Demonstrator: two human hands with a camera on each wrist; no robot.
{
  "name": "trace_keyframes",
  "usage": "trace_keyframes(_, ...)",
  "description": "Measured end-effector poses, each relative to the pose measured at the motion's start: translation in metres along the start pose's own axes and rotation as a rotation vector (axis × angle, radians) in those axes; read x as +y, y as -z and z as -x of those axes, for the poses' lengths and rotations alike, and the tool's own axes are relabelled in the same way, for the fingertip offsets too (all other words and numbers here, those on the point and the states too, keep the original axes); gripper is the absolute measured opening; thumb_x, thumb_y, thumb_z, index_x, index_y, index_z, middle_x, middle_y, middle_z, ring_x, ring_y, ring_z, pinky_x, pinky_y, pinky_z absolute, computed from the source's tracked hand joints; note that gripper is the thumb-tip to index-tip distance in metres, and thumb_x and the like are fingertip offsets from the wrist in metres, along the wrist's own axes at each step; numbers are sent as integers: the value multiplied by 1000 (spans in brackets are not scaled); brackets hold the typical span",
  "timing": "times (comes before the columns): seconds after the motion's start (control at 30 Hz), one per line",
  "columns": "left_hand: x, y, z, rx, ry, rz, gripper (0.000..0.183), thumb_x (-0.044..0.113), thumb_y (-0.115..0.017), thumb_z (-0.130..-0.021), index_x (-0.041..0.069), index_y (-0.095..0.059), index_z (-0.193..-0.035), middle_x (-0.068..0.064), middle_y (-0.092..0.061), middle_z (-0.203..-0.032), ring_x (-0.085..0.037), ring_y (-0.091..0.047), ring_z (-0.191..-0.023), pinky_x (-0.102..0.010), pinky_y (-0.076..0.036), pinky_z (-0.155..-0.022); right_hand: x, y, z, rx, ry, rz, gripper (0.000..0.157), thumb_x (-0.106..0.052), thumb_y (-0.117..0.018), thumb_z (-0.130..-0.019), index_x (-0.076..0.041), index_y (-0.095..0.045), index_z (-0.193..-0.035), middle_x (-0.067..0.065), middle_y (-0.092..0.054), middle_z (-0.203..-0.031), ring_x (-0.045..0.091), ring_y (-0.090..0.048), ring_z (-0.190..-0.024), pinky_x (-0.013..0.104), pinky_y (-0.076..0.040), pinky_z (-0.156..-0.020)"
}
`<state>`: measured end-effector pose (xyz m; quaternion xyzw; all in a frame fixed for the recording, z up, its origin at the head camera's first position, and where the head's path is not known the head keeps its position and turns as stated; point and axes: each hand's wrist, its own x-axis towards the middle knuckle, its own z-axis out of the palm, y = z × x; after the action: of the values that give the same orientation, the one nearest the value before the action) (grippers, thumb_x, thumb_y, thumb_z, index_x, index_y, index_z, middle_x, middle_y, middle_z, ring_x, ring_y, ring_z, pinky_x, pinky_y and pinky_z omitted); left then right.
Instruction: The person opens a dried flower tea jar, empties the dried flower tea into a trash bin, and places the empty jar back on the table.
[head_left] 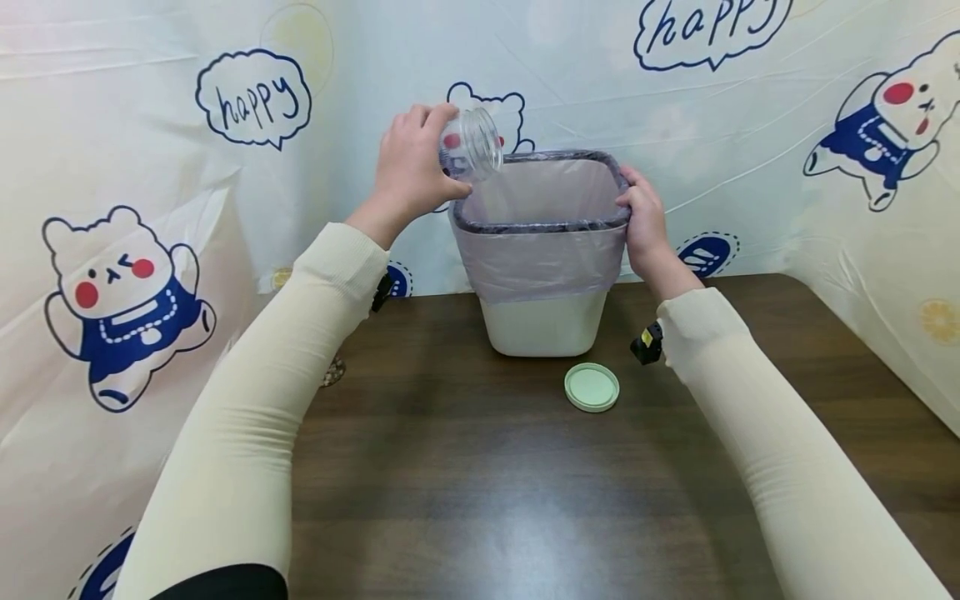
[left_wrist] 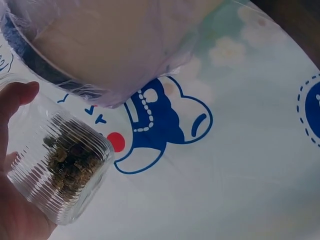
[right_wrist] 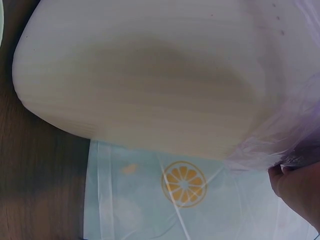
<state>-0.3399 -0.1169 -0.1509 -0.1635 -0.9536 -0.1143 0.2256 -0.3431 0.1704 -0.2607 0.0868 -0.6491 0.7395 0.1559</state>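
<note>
My left hand (head_left: 412, 158) grips a clear glass jar (head_left: 476, 146), tipped on its side with its open mouth toward the bin's left rim. In the left wrist view, dark brown dried bits (left_wrist: 75, 160) lie inside the ribbed jar. A white trash bin (head_left: 543, 325) stands upright on the table, lined with a translucent purplish bag (head_left: 540, 262) folded over its rim. My right hand (head_left: 647, 217) holds the bin's right rim, thumb over the edge; the right wrist view shows its fingers (right_wrist: 290, 182) at the bag. A pale green round lid (head_left: 592, 387) lies in front of the bin.
The dark wooden table (head_left: 465, 500) ends at a printed curtain (head_left: 375, 50) behind the bin and along both sides. A small brown patterned object (head_left: 334, 372) sits partly hidden behind the left sleeve.
</note>
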Motion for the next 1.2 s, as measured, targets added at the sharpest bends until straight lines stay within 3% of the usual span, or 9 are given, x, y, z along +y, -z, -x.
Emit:
trace_keyframes(0.27,1,-4,-4,1,-34,-75,89,35,-81,-76,20,-33,-150,-9,-40,-143,-27,-33,-129,-41,-24,-110,-1,-1,1,3,-2,0,61,-8,-32,-89,-6,-35,-150,3,-28,-156,17,-29,-135,35,-24,-110)
trace_keyframes(0.53,3,-3,-8,32,-109,-158,89,30,-82,-76,17,-34,-149,-11,-42,-139,-29,-35,-127,-41,-21,-112,-1,-1,1,1,-9,3,61,-8,-31,-89,-6,-34,-150,2,-27,-156,16,-28,-135,31,-24,-109)
trace_keyframes(0.87,6,-4,-12,7,-146,-217,91,30,-83,-76,18,-32,-151,-11,-41,-140,-30,-31,-132,-42,-16,-114,0,-1,1,7,-7,14,62,-9,-31,-88,-6,-34,-150,3,-27,-156,19,-28,-135,29,-26,-105)
trace_keyframes(1.2,10,-8,-15,7,-225,-293,85,25,-80,-78,17,-35,-149,-12,-42,-140,-30,-31,-132,-41,-15,-114,0,-1,1,16,-3,32,61,-9,-32,-88,-6,-36,-149,4,-28,-156,17,-30,-134,28,-27,-104)
